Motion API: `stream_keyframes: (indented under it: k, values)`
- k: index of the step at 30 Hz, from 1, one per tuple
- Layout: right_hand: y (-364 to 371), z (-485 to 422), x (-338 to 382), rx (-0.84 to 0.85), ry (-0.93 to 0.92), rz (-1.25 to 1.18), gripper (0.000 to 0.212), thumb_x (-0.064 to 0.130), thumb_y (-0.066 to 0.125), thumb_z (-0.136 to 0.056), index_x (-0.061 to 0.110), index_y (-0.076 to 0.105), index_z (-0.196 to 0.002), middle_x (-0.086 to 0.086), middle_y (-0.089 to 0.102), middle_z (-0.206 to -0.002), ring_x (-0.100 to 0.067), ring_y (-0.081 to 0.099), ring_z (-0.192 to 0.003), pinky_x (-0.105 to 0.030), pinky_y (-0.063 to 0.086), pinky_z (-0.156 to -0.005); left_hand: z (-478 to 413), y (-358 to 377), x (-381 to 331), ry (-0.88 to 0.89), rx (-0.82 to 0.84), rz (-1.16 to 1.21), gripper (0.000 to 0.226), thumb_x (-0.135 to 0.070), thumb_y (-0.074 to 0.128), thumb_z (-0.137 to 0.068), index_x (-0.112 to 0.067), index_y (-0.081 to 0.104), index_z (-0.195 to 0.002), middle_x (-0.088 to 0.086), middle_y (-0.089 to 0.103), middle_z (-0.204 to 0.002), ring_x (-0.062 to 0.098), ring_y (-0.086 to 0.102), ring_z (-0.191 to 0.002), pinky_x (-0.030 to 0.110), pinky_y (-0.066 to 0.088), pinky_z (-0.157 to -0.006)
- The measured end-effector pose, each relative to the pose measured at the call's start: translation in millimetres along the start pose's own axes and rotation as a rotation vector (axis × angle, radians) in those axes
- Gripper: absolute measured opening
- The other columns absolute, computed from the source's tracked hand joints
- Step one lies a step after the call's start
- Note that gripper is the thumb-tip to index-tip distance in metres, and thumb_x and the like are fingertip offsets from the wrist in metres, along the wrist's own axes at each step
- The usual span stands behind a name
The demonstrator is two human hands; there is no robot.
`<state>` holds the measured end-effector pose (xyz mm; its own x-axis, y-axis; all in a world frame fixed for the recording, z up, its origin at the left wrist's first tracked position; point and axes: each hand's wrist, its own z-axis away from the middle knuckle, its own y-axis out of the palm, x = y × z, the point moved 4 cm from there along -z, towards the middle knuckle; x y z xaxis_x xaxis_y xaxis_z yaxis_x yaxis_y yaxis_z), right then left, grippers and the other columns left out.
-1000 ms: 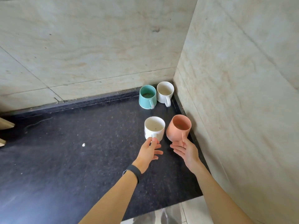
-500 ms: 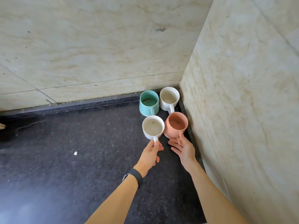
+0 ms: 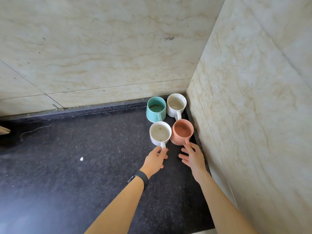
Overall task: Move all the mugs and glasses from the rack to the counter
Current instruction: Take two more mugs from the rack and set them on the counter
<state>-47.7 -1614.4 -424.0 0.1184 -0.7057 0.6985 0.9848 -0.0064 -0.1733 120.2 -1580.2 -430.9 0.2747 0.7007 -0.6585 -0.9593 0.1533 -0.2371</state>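
Observation:
Four mugs stand upright in the corner of the black counter (image 3: 84, 174). A teal mug (image 3: 152, 114) and a white mug (image 3: 172, 112) are at the back. In front of them stand a second white mug (image 3: 160, 134) and an orange mug (image 3: 183, 132), touching each other. My left hand (image 3: 156, 160) pinches the front white mug's handle. My right hand (image 3: 192, 157) has its fingers spread, with only a fingertip at the orange mug's handle. The rack is out of view.
Marble walls (image 3: 253, 98) close the corner behind and to the right of the mugs. A small white speck (image 3: 81, 159) lies on the counter. A wooden piece (image 3: 4, 130) pokes in at the left edge. The counter's front edge runs at the bottom right.
Both front mugs moved back toward the corner and now rest on the counter; the orange one went from tilted to upright. My right hand's fingers have spread off its handle.

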Motion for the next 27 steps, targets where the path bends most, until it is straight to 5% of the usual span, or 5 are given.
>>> stream_keyframes:
  k: [4, 10, 17, 22, 27]
  values:
    - [-8.6, 33.0, -0.9, -0.104, -0.066, 0.192, 0.030, 0.026, 0.062, -0.098, 0.024, 0.056, -0.127, -0.002, 0.067, -0.123, -0.015, 0.073, -0.088, -0.040, 0.060, -0.087, 19.2, -19.3, 5.8, 0.000, 0.014, -0.136, 0.042, -0.046, 0.049, -0.099, -0.029, 0.044, -0.137, 0.000, 0.065, -0.127, 0.017, 0.067, -0.092, 0.026, 0.057, -0.077]
    - [0.7, 107.9, 21.0, 0.012, -0.313, 0.648, 0.029, 0.033, 0.052, -0.101, 0.030, 0.061, -0.128, 0.012, 0.062, -0.131, -0.011, 0.059, -0.121, -0.026, 0.045, -0.101, 84.8, -81.0, 4.9, 0.205, -0.247, -0.565, 0.045, -0.046, 0.048, -0.097, -0.031, 0.045, -0.139, 0.001, 0.056, -0.136, 0.024, 0.054, -0.120, 0.042, 0.050, -0.098]
    - [60.7, 195.9, 84.8, 0.124, -0.898, 0.873, 0.018, 0.024, 0.063, -0.095, 0.023, 0.075, -0.108, 0.010, 0.071, -0.108, -0.009, 0.061, -0.101, -0.005, 0.036, -0.085, 198.0, -167.6, 25.4, 0.228, -0.617, -0.721, 0.048, -0.047, 0.042, -0.099, -0.033, 0.042, -0.145, -0.005, 0.047, -0.148, 0.024, 0.041, -0.136, 0.042, 0.036, -0.111]
    - [139.7, 274.4, 102.1, 0.336, -1.216, 0.976, 0.031, 0.035, 0.054, -0.098, 0.030, 0.066, -0.126, 0.013, 0.064, -0.131, -0.016, 0.052, -0.126, -0.034, 0.042, -0.107, 313.0, -205.3, 75.7, 0.141, -0.910, -0.687, 0.046, -0.049, 0.042, -0.099, -0.037, 0.044, -0.143, -0.007, 0.049, -0.147, 0.020, 0.040, -0.137, 0.038, 0.034, -0.112]
    - [205.5, 380.4, 75.3, 0.586, -1.479, 1.023, 0.039, 0.039, 0.049, -0.100, 0.033, 0.057, -0.137, 0.016, 0.056, -0.141, -0.014, 0.042, -0.135, -0.035, 0.040, -0.109, 443.7, -223.3, 146.9, -0.035, -1.164, -0.637, 0.045, -0.050, 0.043, -0.097, -0.041, 0.045, -0.142, -0.008, 0.050, -0.146, 0.019, 0.041, -0.137, 0.038, 0.035, -0.110]
